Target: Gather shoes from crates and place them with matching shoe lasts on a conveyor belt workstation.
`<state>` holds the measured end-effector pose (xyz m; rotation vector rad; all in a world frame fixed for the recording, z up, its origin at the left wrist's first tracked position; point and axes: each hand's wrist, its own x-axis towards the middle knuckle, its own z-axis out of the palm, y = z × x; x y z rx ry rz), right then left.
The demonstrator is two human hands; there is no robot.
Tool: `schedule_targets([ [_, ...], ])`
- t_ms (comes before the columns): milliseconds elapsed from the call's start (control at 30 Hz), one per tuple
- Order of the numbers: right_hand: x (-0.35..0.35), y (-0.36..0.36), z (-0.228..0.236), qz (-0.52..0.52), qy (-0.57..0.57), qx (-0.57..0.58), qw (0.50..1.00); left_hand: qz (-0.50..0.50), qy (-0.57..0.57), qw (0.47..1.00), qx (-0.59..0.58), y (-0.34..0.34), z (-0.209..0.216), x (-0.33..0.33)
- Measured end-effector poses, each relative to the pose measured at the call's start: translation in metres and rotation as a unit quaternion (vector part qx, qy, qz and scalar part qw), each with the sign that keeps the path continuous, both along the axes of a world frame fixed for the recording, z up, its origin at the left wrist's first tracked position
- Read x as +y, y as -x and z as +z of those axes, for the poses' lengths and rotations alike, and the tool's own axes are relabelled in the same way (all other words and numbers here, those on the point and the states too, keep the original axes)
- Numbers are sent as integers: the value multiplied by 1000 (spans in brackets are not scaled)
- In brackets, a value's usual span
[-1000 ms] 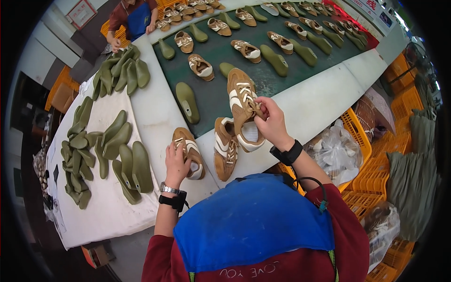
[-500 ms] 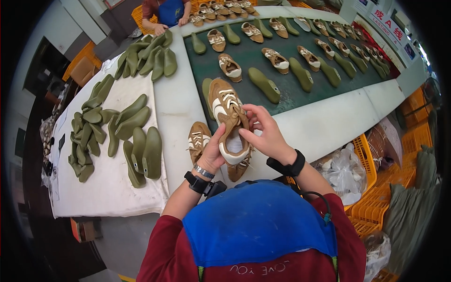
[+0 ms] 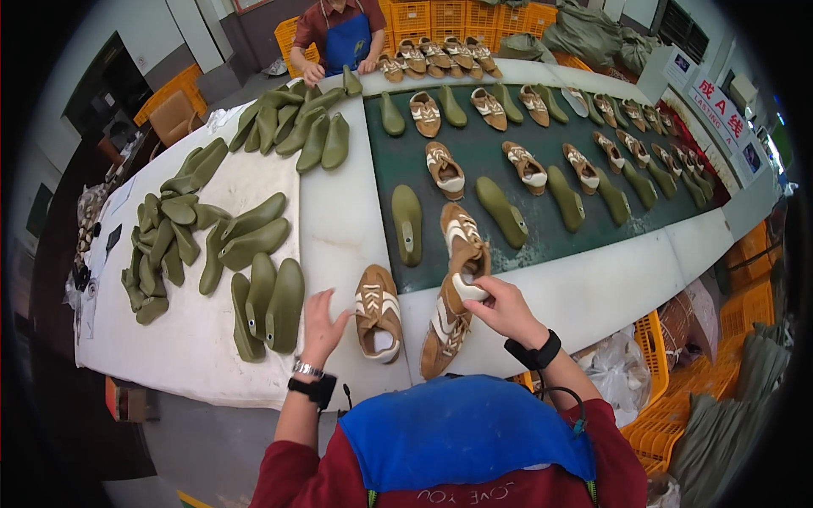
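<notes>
My right hand (image 3: 508, 311) pinches the pale heel of a tan sneaker (image 3: 461, 227) with white stripes and laces, its toe pointing away from me over the edge of the green belt. Partly beneath it, a second tan sneaker (image 3: 440, 343) lies on the white tabletop. My left hand (image 3: 323, 328) holds nothing, its fingers apart. Its thumb is close beside another tan sneaker (image 3: 378, 309), which rests toe away on the table; whether they touch I cannot tell.
Olive-green shoe lasts (image 3: 284, 305) lie piled on a white cloth (image 3: 212, 347) at left. Rows of sneakers and lasts stand on the green belt (image 3: 398, 169). Across the table is a co-worker in a blue apron (image 3: 343, 42). Orange crates (image 3: 652, 356) stand at right.
My left hand has let go of the held sneaker and moved left. My right hand now grips that sneaker by its heel, lower and turned. The view has shifted, showing more of the far side.
</notes>
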<state>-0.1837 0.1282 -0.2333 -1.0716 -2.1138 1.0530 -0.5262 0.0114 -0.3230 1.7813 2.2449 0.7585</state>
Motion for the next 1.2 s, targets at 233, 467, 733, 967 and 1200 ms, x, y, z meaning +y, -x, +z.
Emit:
schedule_targets([
  [233,35,23,-7,-26,73,-1,997,241,45,950,194,78,-24,-62],
  [467,59,46,-21,14,97,5,995,198,2,980,1,104,-30,-37],
  [733,55,42,-30,10,111,14,994,138,-26,985,-97,46,-24,-13],
  [967,46,24,-26,-15,138,43,989,213,-94,955,183,142,-40,-36],
  [1200,40,21,-25,-52,147,66,986,364,97,926,-2,138,-25,-17],
])
